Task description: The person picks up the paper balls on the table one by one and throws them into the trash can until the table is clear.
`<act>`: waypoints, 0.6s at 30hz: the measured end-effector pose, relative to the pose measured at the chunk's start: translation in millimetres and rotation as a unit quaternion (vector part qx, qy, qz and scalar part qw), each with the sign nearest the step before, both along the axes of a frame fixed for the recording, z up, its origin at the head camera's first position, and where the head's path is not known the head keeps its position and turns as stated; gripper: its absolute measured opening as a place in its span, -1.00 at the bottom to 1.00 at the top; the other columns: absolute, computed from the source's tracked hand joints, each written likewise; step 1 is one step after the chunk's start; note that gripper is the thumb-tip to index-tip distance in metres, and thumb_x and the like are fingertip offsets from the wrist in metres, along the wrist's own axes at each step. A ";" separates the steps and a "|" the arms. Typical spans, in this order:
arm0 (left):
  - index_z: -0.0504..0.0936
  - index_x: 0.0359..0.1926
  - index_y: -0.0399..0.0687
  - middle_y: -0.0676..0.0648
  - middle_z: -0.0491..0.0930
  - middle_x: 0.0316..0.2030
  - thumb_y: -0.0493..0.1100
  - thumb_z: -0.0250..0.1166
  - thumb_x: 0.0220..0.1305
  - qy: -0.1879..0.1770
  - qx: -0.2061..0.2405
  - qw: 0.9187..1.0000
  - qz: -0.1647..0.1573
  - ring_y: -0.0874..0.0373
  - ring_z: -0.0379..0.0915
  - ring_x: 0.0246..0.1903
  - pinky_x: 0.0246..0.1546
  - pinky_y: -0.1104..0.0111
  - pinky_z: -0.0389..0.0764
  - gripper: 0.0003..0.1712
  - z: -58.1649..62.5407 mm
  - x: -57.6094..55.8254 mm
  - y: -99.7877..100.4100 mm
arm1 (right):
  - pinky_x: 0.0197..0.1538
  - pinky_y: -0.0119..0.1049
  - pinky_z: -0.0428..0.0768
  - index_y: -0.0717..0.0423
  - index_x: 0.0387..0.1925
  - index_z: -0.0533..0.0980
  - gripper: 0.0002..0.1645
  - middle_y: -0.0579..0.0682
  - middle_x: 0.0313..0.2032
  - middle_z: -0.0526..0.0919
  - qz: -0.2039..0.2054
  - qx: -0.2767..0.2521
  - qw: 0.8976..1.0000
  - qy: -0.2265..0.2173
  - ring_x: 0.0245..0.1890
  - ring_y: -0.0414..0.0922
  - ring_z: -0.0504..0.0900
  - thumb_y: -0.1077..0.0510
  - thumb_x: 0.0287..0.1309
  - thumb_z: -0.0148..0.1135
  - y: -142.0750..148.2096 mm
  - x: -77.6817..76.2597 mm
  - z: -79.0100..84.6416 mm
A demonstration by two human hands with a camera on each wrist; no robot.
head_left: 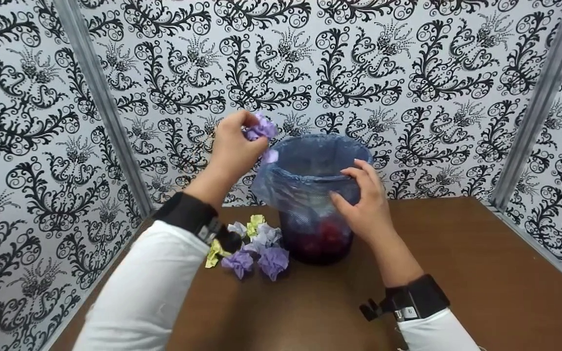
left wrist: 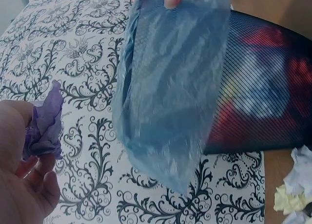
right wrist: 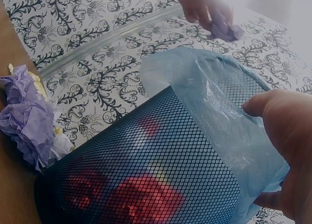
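Observation:
My left hand [head_left: 234, 146] pinches a crumpled purple paper ball [head_left: 261, 127] up beside the left rim of a dark mesh wastebasket [head_left: 316, 239]. In the left wrist view the same paper ball [left wrist: 45, 124] sits between thumb and fingers, apart from the basket. A translucent blue bin liner [head_left: 305, 187] lines the basket and folds over its rim. My right hand [head_left: 366, 204] grips the lined rim on the right side, fingers at the top edge and thumb lower down. Through the mesh, red crumpled paper [right wrist: 146, 199] and paler pieces show inside.
Left of the basket, several crumpled paper balls lie on the brown table [head_left: 432, 263]: purple [head_left: 273, 262], pale lilac [head_left: 266, 236] and yellow [head_left: 255, 224]. Patterned wall panels [head_left: 281, 63] stand behind and at both sides, joined by metal posts [head_left: 105, 107].

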State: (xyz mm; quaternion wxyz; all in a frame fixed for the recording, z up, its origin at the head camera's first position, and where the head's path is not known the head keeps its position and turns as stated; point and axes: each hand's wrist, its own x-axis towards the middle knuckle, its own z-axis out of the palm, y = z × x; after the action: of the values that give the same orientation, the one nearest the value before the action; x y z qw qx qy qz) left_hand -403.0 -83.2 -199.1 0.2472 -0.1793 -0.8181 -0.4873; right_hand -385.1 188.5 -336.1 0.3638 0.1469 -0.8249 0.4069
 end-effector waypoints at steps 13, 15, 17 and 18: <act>0.45 -0.22 -0.08 -0.06 0.48 -0.09 -0.37 0.41 0.11 0.051 -0.021 0.998 0.023 0.12 0.52 -0.12 -0.19 0.51 0.66 -0.69 0.7 -16.4 44.5 | 0.48 0.25 0.22 -0.08 0.19 0.53 -0.39 0.01 0.48 0.32 -0.004 0.002 1.000 0.003 0.49 0.13 0.27 -0.01 0.09 0.51 -0.5 0.1 -0.1; 0.44 -0.22 -0.08 -0.06 0.47 -0.10 -0.35 0.42 0.11 0.054 -0.030 0.998 0.026 0.13 0.50 -0.10 -0.17 0.52 0.65 -0.68 -0.3 -18.3 50.2 | 0.48 0.25 0.21 -0.07 0.18 0.53 -0.39 0.03 0.48 0.32 -0.002 0.001 1.000 0.004 0.49 0.14 0.27 0.00 0.09 0.51 -0.6 0.4 -0.2; 0.43 -0.22 -0.07 -0.05 0.45 -0.11 -0.33 0.42 0.12 0.056 -0.042 0.997 0.032 0.15 0.49 -0.09 -0.14 0.52 0.64 -0.68 -1.7 -20.2 55.1 | 0.48 0.24 0.22 -0.07 0.18 0.54 -0.39 0.04 0.47 0.33 -0.002 -0.001 1.000 0.007 0.49 0.13 0.28 0.00 0.08 0.52 -0.8 0.5 -0.3; 0.43 -0.22 -0.07 -0.04 0.44 -0.12 -0.32 0.43 0.13 0.057 -0.052 0.996 0.040 0.15 0.47 -0.10 -0.14 0.52 0.63 -0.68 -2.4 -21.2 57.2 | 0.49 0.23 0.21 -0.06 0.18 0.54 -0.39 0.05 0.47 0.33 0.000 -0.002 1.000 0.008 0.49 0.14 0.28 0.00 0.08 0.52 -0.7 0.6 -0.4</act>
State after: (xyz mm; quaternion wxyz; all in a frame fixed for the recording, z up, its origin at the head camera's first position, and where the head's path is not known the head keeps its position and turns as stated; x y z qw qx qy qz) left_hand -424.2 -26.0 -201.5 0.3030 -0.1868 -0.8333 -0.4228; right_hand -384.5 187.8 -336.6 0.3710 0.1496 -0.8210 0.4073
